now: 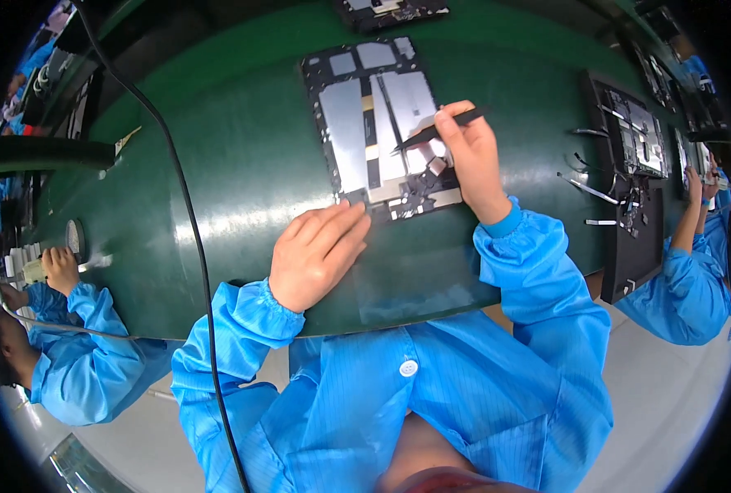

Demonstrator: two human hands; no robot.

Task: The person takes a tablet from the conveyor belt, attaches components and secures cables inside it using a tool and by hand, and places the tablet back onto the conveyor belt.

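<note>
An opened tablet body (345,123) lies on the green work table, showing silver panels, a black frame and dark strips running lengthwise. My right hand (474,156) pinches a pair of black pointed tweezers (421,138), their tip over the panel beside a narrow dark strip. Below the tweezers, a small circuit board with black parts (415,197) sits at the tablet's near end. Stretched flat, the fingers of my left hand (316,251) rest at the tablet's near left corner. Whether the tweezers' tip touches the panel I cannot tell.
Another opened device (390,11) lies at the far edge. A black cable (186,193) hangs across the view on the left. To the right stands a black tray (628,246) with device parts and loose ribbon cables. Co-workers in blue sit at both sides, hands on the table.
</note>
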